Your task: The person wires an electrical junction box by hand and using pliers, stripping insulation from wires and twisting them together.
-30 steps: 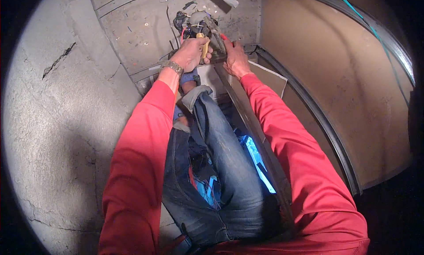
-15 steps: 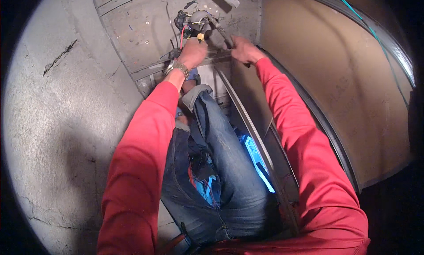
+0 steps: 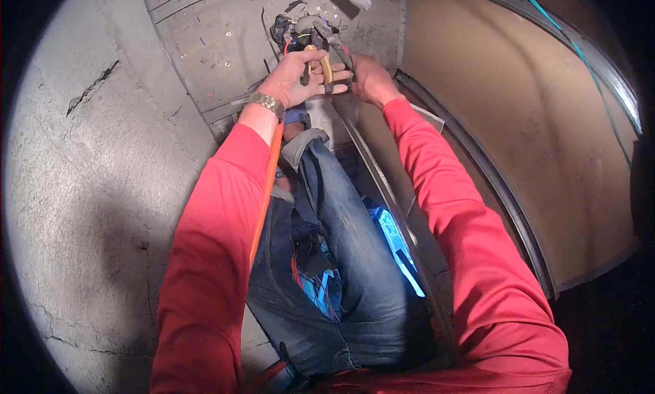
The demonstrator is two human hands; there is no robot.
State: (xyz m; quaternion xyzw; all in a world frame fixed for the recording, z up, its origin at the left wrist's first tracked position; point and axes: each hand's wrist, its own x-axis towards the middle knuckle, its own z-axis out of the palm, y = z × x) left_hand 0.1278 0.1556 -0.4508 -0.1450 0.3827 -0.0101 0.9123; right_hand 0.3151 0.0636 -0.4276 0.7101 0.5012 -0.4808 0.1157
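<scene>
My left hand (image 3: 293,79) is turned partly palm-up around a pair of pliers with yellow-and-black handles (image 3: 327,69); the handles are spread. The pliers' head points away from me, toward a grey rounded fitting (image 3: 308,24), and its jaws are hard to make out. My right hand (image 3: 374,81) is closed around the near end of a thick grey cable or tube (image 3: 337,47) that runs to that fitting. Dark wrapped wires (image 3: 280,30) lie left of the fitting. The fingertips of my left hand come close to my right hand.
A rough concrete wall (image 3: 89,189) rises on the left and a large brown panel (image 3: 518,121) on the right. A long metal strip (image 3: 375,167) runs beside my jeans-covered legs (image 3: 348,237). An orange band (image 3: 267,199) lies along my left forearm. A green cable (image 3: 573,46) hangs at the right.
My left hand has turned over, showing its palm and the spread plier handles. My right hand has shifted slightly down with the cable. The orange band has appeared beside my left forearm.
</scene>
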